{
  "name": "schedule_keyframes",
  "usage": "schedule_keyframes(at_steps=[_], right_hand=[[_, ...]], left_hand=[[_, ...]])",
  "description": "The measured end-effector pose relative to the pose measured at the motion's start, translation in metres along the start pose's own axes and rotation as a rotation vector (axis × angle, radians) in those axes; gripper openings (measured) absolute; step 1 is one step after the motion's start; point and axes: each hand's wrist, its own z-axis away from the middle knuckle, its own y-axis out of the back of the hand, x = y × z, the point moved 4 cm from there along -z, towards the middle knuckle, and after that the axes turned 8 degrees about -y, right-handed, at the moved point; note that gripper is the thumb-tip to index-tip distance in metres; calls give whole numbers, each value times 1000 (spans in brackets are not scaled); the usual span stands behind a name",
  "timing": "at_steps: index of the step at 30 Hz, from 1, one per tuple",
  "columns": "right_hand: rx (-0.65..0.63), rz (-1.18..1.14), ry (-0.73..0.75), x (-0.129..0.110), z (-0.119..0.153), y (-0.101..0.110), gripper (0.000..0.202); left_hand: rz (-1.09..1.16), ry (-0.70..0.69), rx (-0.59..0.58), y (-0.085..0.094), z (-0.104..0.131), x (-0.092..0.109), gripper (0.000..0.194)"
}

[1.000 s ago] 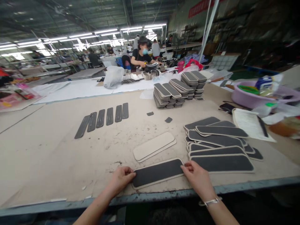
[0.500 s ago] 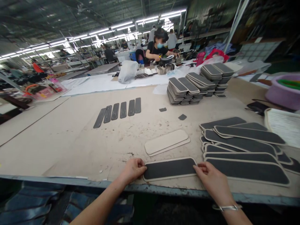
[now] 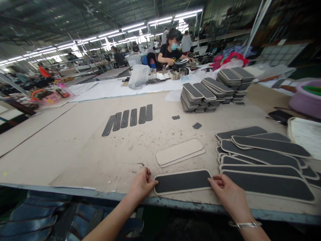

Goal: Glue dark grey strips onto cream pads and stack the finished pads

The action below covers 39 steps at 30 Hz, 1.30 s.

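A long dark panel with a pale border and rounded corners (image 3: 184, 181) lies flat near the front edge of the table. At its left end, my left hand (image 3: 141, 184) has its thumb on the panel's edge, with the fingers curled just above and beside the corner. My right hand (image 3: 227, 190) pinches the right end between thumb and fingers. Just beyond lie two overlapping pale panels (image 3: 179, 152). To the right, several similar dark panels (image 3: 263, 180) lie in an overlapping heap, the nearest of them close to my right hand.
Several small dark strips (image 3: 133, 117) lie in a row farther left. Two dark scraps (image 3: 197, 126) rest mid-table. Stacks of shorter dark pieces (image 3: 198, 97) stand at the back, with a purple basin (image 3: 306, 98) at right. Across the table, a masked person (image 3: 170, 55) handles pieces.
My left fingers have lifted slightly away from the panel's corner, while the thumb stays on it. The right hand keeps its pinch. The whole view has shifted slightly.
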Motion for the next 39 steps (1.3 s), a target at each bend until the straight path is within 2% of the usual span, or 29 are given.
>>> schedule_keyframes(at_steps=[2, 5, 8, 10, 14, 18, 23, 29, 39], right_hand=[[-2, 6, 3, 1, 0, 0, 36], [-2, 8, 8, 3, 0, 0, 35], [-6, 12, 13, 3, -1, -1, 33], [-9, 18, 15, 4, -2, -2, 31], [-4, 14, 22, 4, -3, -3, 28], [14, -18, 75, -1, 0, -2, 22], [10, -45, 68, -7, 3, 0, 17], [12, -14, 81, -8, 3, 0, 16], [95, 117, 192, -9, 5, -2, 18]], left_hand=[[-19, -77, 74, 1, 7, -3, 28], [-31, -391, 133, 1, 20, 1, 18], [-96, -702, 110, -1, 35, 6, 26], [-157, -788, 78, -2, 39, 7, 28], [-198, -815, 51, -2, 39, 5, 26], [-220, -856, 63, -2, 39, 4, 27], [-226, -905, 83, -3, 37, 3, 26], [-237, -889, 81, -3, 36, 4, 25], [-224, -864, 108, -3, 36, 9, 22]])
